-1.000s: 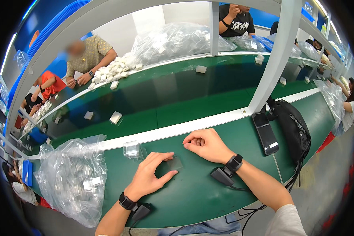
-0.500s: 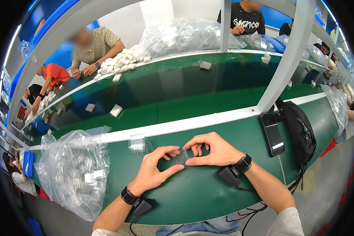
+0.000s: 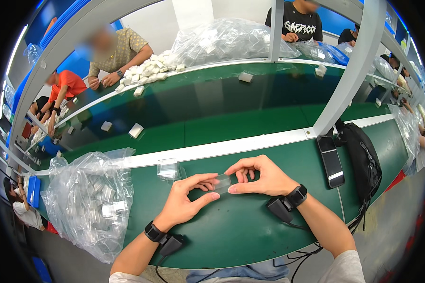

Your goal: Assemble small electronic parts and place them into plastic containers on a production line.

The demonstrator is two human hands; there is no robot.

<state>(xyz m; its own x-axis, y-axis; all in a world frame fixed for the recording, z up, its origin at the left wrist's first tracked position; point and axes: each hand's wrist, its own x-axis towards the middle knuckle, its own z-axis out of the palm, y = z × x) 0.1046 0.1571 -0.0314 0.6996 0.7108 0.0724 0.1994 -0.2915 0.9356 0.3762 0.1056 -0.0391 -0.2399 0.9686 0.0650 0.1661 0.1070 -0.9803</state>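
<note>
Between my two hands, above the green bench, is a small clear plastic box or sleeve. My left hand pinches its left end with thumb and fingers. At the right end my right hand grips it between thumb and index finger, the other fingers curled. Its exact shape is hard to see because it is transparent. Just beyond my left hand, a few clear plastic boxes lie by the white rail. Left of that hand sits a big clear bag filled with similar boxes.
A phone and a black bag lie at right, beside a grey post. Beyond the white rail runs a green conveyor carrying scattered white boxes. People work across it near piled white boxes.
My right hand has shifted slightly right, so more of the clear piece shows between my fingers. White boxes on the conveyor have moved a little left. At far left, the person in orange has moved an arm.
</note>
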